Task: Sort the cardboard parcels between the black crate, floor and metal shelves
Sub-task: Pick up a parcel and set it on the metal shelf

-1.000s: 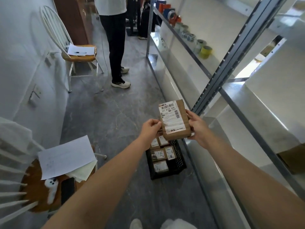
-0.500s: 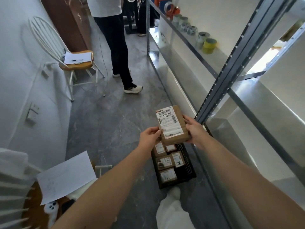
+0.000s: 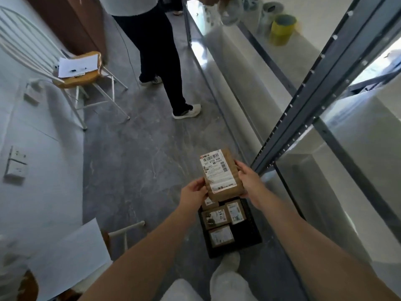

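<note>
Parcel (image 3: 220,172), label up, is held above the black crate (image 3: 249,234) on the floor: left hand (image 3: 193,195) pinches its near-left corner, right hand (image 3: 249,180) grips its right edge. Four more parcels (image 3: 221,235) lie inside.

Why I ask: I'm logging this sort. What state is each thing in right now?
Held parcel: off the floor above the crate, label facing the camera.
Left hand: grips the parcel's lower left edge.
Right hand: grips its right edge.
Black crate: on the floor, part filled.
Crate parcels: four visible, lying flat, labels up.
Metal shelves: yellow roll standing on one level.
</note>
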Available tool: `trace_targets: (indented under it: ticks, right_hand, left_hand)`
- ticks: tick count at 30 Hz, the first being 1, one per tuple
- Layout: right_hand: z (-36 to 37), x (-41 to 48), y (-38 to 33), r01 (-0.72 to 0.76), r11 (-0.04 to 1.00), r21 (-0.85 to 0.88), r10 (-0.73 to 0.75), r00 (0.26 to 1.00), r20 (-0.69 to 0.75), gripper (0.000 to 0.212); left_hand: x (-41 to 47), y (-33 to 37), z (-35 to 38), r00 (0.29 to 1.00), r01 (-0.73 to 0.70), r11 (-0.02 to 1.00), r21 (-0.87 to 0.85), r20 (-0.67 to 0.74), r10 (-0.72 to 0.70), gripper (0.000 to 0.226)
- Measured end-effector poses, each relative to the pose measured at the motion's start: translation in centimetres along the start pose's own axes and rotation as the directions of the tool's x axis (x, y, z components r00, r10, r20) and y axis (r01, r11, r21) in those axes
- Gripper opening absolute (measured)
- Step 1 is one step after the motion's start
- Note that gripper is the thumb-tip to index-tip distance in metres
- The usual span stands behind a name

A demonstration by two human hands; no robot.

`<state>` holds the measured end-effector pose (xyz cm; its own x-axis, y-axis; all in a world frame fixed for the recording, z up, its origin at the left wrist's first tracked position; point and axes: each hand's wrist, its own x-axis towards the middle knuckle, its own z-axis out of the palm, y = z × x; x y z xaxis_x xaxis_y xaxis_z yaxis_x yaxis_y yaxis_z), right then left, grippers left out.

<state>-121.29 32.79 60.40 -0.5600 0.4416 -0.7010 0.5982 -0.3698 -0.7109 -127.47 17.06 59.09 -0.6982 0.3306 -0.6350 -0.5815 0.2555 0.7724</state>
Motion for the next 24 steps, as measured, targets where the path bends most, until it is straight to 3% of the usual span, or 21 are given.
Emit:
trace_targets:
  ticks: [7, 12, 17, 21, 24]
  right_hand:
    - [0.2, 5.1, 1.8, -0.145, 0.989, -0.020, 0.147, 0.979, 0.141, 0.037]
    - [1.4, 11.1, 5.6, -0.203, 0.978, -0.041, 0.205, 0.976, 0.066, 0.051]
    - [2.8, 18.3, 11.2, -0.250, 0.964, -0.095, 0.252, 0.968, 0.003, 0.065]
    - [3.9, 25.0, 17.2, -0.305, 0.948, -0.094, 0.300, 0.952, -0.066, 0.044]
    - [5.8, 30.5, 21.7, -0.376, 0.925, -0.055, 0.371, 0.925, -0.087, 0.035]
  left_hand:
    - [6.9, -3.7, -1.1, 0.991, 0.120, 0.986, 0.115, 0.043, -0.126, 0.036]
    - [13.3, -6.8, -1.4, 0.957, 0.232, 0.956, 0.176, 0.134, -0.257, 0.035]
    - [20.6, -12.4, -0.8, 0.918, 0.348, 0.917, 0.193, 0.131, -0.375, 0.030]
    - [26.0, -17.3, -1.2, 0.893, 0.364, 0.846, 0.389, 0.112, -0.436, 0.039]
    - [30.0, -21.8, -2.0, 0.814, 0.478, 0.775, 0.413, 0.123, -0.567, 0.048]
